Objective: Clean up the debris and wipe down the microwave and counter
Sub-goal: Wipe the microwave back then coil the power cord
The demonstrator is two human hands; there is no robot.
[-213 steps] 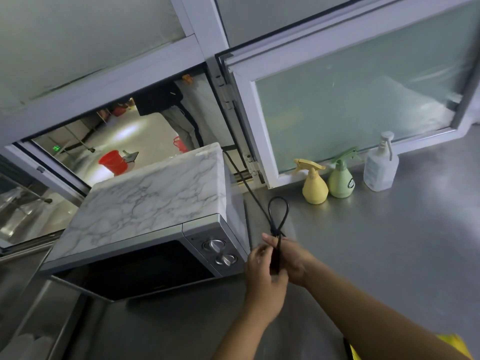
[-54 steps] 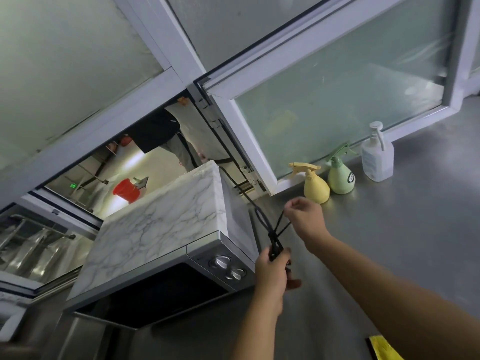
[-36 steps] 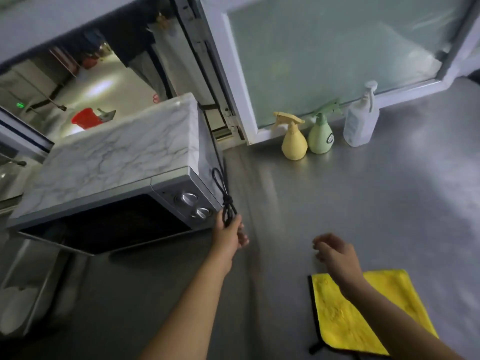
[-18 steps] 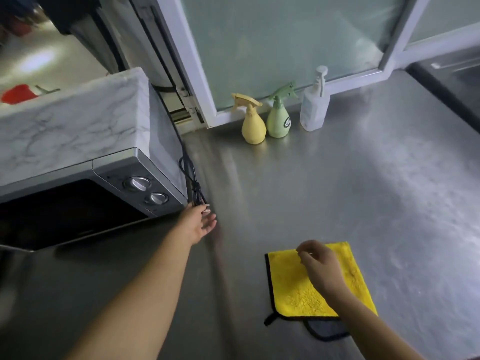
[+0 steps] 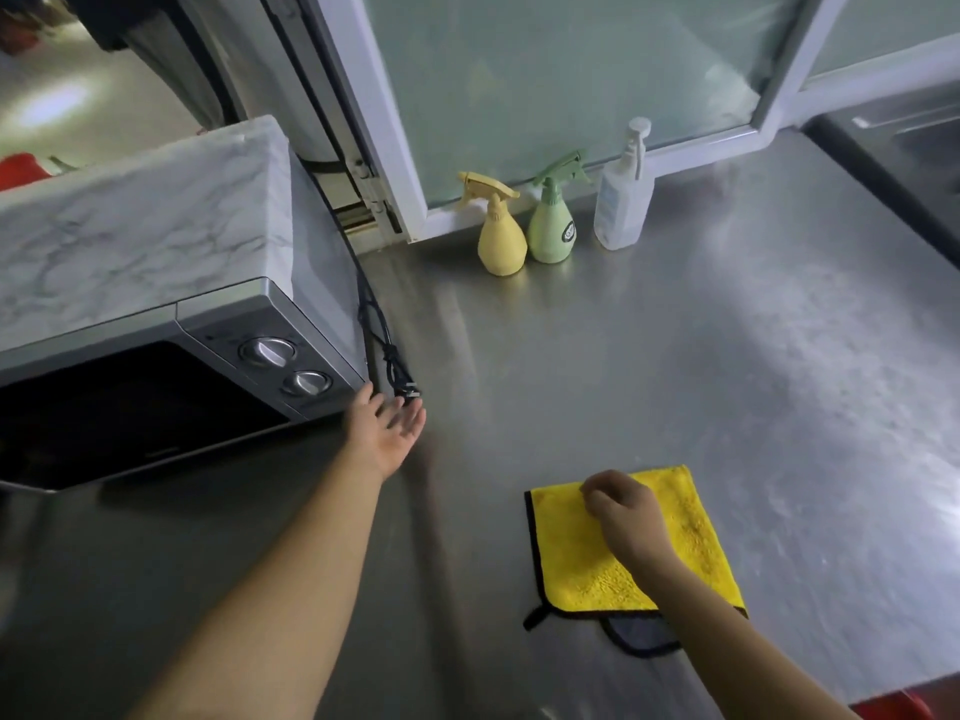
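Note:
A microwave (image 5: 156,314) with a marble-patterned top and two knobs stands at the left of the steel counter (image 5: 701,366). Its black power cord (image 5: 387,350), bundled and knotted, lies on the counter by the microwave's right side, plug end toward me. My left hand (image 5: 387,433) is just in front of the plug, fingers straight and holding nothing. A yellow cloth (image 5: 675,537) with black trim lies flat on the counter at the lower right. My right hand (image 5: 626,517) hovers over its upper left part with fingers curled down; whether it touches the cloth is unclear.
A yellow spray bottle (image 5: 500,233), a green spray bottle (image 5: 553,220) and a clear pump bottle (image 5: 622,197) stand in a row against the frosted window frame at the back. A sink edge (image 5: 893,148) shows at the far right. A red object (image 5: 898,706) peeks in at the bottom right.
My left hand has let go of the bundled cord, which now lies beside the microwave. My right hand has come down from the cord to over the yellow cloth. The view tilted down.

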